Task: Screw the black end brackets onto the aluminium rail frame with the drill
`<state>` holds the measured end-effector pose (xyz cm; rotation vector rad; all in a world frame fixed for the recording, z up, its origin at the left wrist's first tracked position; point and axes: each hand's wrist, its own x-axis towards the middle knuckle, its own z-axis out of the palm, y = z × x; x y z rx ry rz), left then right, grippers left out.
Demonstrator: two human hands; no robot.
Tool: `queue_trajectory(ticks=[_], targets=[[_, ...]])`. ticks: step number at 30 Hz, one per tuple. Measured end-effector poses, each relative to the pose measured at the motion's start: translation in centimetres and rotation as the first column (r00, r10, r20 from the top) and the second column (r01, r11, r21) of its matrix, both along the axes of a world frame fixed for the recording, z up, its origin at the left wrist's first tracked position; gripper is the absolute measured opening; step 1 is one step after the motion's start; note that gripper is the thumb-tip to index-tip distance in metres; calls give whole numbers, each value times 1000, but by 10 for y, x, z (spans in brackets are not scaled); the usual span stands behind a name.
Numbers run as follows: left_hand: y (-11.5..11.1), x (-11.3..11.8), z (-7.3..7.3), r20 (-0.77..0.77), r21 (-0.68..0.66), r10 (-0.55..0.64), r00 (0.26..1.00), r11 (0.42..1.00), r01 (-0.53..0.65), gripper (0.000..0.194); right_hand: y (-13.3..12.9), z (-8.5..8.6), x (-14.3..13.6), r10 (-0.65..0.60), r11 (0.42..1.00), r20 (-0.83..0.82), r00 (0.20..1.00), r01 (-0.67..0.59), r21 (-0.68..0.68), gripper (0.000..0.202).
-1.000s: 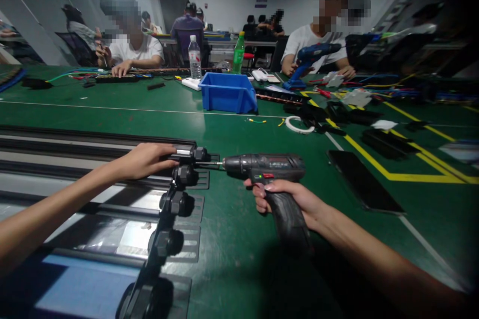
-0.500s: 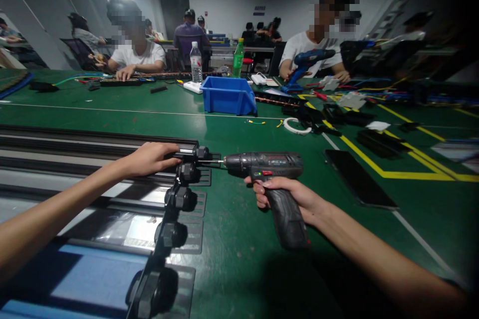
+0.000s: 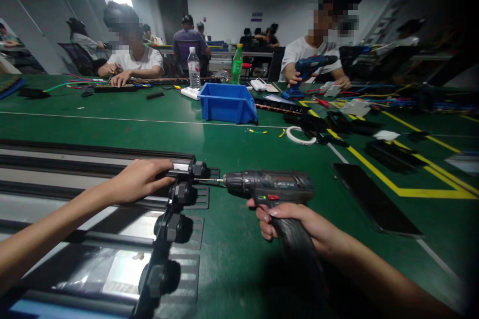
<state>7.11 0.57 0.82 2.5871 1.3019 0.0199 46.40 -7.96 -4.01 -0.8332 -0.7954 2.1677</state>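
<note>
My right hand grips the handle of a dark cordless drill, forefinger at its red trigger. The drill lies level, and its bit points left into a black end fitting on a long metal rail assembly. My left hand lies on the far rail just left of that fitting, fingers pressed on it. A row of black round knobs on a black bar runs from the fitting toward me.
The green table carries a blue bin, a white tape ring, a dark flat panel and black parts at right. Bottles stand behind. Two seated people work across the table, one holding a blue drill.
Hands and drill keep their grip and position on the fitting. The view has tipped upward a little, so everything sits lower in the picture.
</note>
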Motion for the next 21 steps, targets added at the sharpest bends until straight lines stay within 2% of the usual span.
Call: queue_trajectory(ticks=[3,13,21], targets=[[1,0,-2,19,-11,-5,1000,1000,6,33,1,-2,-1,-18,999,45,999,16,50,38],[2,-1,-5,106,31,-20,994,999,16,35,1,1,0,-33,999,111,993,29,34,32],[1,-2,-5,104,26,-26,994,999,23,35,5,-9,1,-44,999,35,998,44,1,41]])
